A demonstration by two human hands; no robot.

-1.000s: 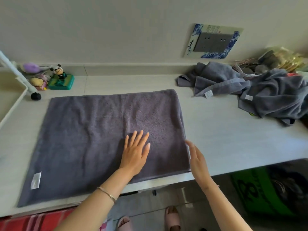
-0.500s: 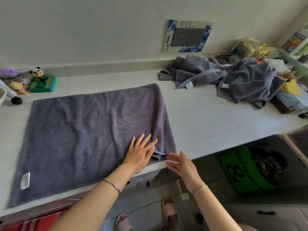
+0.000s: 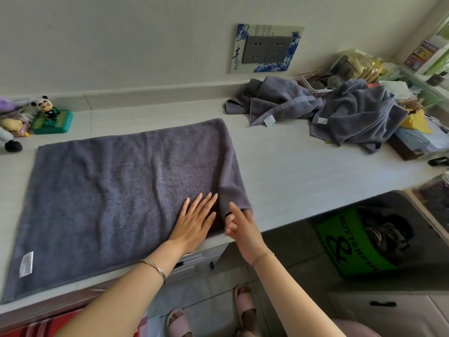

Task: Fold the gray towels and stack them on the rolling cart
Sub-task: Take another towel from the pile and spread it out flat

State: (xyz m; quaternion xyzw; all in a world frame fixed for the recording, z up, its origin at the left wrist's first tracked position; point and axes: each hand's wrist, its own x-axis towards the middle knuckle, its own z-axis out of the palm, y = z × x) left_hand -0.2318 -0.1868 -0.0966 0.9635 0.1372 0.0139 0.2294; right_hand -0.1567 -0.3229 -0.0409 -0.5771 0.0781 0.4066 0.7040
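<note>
Right grip (image 3: 243, 227), at the table's (image 3: 303, 166) near edge, now pinches the near right corner of the spread gray towel (image 3: 116, 190) and is lifting it; a moment ago it hovered empty alongside. Left grip (image 3: 194, 222) stays flat, fingers straight, pinning the cloth. I judge a fold is beginning. A heap of towels (image 3: 340, 110) waits behind.

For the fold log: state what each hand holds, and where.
Right hand pinches the near right corner of the spread towel; left hand presses flat on it, gripping nothing.
</note>
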